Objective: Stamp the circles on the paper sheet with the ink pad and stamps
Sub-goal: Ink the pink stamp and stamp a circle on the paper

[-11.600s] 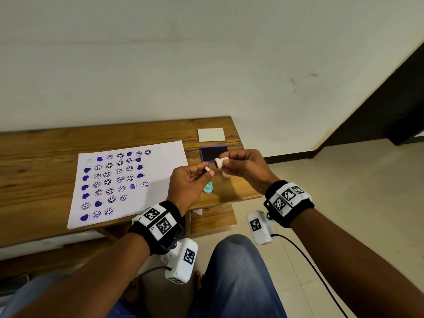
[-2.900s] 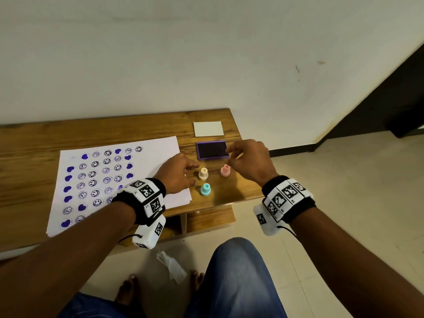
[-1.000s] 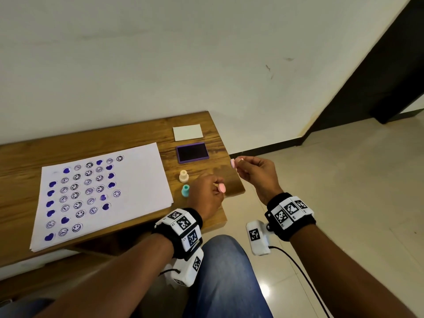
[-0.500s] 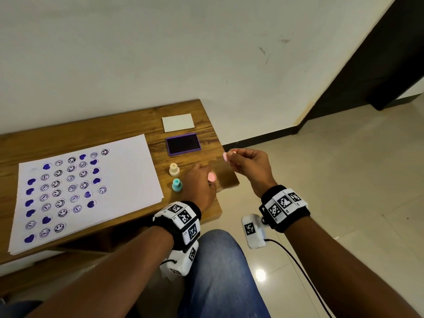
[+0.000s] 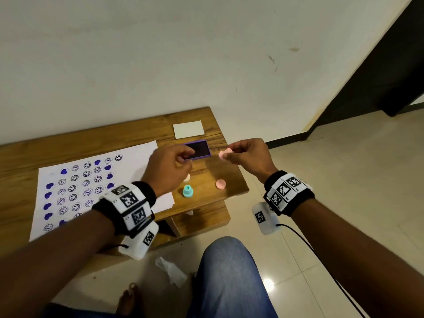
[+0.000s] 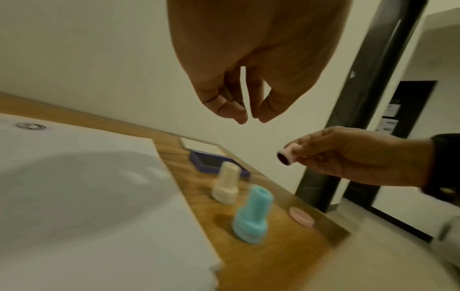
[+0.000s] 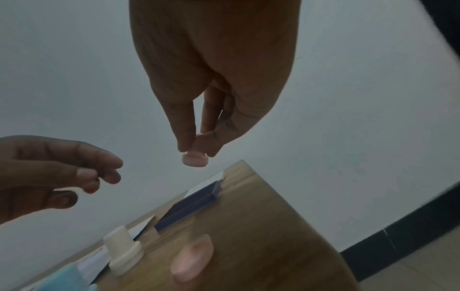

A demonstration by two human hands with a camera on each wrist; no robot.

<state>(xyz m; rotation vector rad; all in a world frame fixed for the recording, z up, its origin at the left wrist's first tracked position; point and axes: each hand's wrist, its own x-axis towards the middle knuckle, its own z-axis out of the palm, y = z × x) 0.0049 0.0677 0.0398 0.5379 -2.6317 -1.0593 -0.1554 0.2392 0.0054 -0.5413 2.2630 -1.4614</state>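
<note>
My right hand [image 5: 227, 155] pinches a small pink stamp [image 5: 222, 154] by its stem above the table's right edge; its inked face [image 6: 282, 157] points left. The stamp's pink cap [image 5: 220, 184] lies flat on the wood. My left hand [image 5: 184, 160] hovers with loosely curled fingers over the near-left end of the purple ink pad [image 5: 199, 149] and holds nothing; its fingertips [image 6: 240, 118] nearly meet. A teal stamp [image 5: 188, 191] and a cream stamp [image 6: 225, 184] stand upright beside the paper sheet [image 5: 128, 157], whose circles carry purple hearts and smiley faces.
A white card [image 5: 188, 129] lies behind the ink pad near the wall. The wooden table [image 5: 231, 180] ends just right of the pink cap, with tiled floor beyond. My knee in jeans [image 5: 227, 271] is below the table edge, and a crumpled tissue [image 5: 171, 270] lies on the floor.
The pink cap has left my left hand and now lies on the table. That hand has risen toward the ink pad. My right hand still holds the pink stamp.
</note>
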